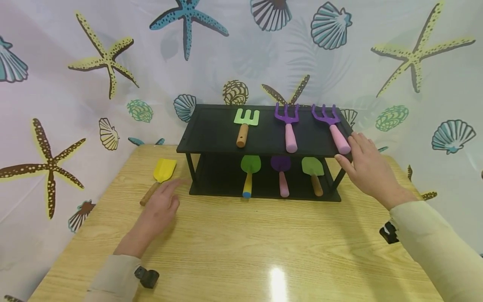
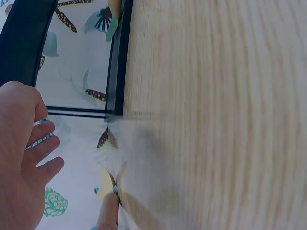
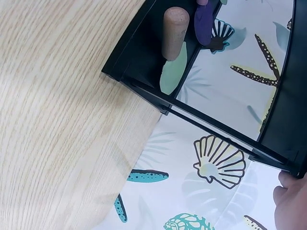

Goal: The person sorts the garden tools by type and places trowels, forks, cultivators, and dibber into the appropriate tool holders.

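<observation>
A black two-tier rack (image 1: 215, 130) stands on the wooden table. My right hand (image 1: 367, 167) grips its upper right front corner, thumb at the front edge, beside a pink-handled purple hand fork (image 1: 339, 138). A second such fork (image 1: 290, 134) and a green fork with a wooden handle (image 1: 243, 132) lie on the top tier. Below lie a green trowel with a yellow handle (image 1: 247, 184), a purple trowel (image 1: 284, 184) and a pale green trowel (image 1: 316, 184). My left hand (image 1: 160, 207), fingers loosely bent and holding nothing, is between the rack and a yellow shovel (image 1: 164, 169).
The wooden table (image 1: 241, 239) runs in front of the rack. Behind and around it hangs a white cloth (image 1: 241, 54) printed with starfish and shells. A thin black post (image 1: 191, 167) joins the tiers at the left.
</observation>
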The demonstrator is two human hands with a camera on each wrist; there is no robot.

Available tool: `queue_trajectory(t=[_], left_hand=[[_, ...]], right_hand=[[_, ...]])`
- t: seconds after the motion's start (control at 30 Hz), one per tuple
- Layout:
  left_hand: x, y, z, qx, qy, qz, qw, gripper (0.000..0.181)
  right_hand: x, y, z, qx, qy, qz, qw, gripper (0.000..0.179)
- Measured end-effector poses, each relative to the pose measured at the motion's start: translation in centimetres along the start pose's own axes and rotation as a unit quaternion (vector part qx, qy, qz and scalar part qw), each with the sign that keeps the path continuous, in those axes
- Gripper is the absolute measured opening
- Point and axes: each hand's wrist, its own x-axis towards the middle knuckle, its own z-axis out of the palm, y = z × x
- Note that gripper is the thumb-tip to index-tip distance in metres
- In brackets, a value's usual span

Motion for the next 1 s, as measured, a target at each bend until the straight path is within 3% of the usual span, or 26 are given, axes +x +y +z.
queue_trajectory(t=[0.27, 0.43, 0.6, 1.0], left_hand=[[0.6, -3.7, -0.7, -0.005, -0.011, -0.067, 0.9977, 0.049], [0.9, -5.4, -1.1, 0.0, -0.02, -0.085, 0.9962, 0.049], [1.4, -6.4, -1.4, 0.011, -0.052, -0.101, 0.9935, 0.053], [2.5, -7.6, -0.9, 0.041, -0.117, -0.1, 0.9872, 0.053]], right_hand=[[0.0, 0.1, 0.0, 0.002, 0.0, 0.0, 1.0, 0.08], [0.1, 0.1, 0.0, 0.001, -0.001, -0.001, 1.0, 0.08], [0.1, 0.0, -0.1, 0.005, -0.003, 0.001, 1.0, 0.08], [0.0, 0.1, -0.1, 0.003, -0.003, 0.003, 1.0, 0.08]])
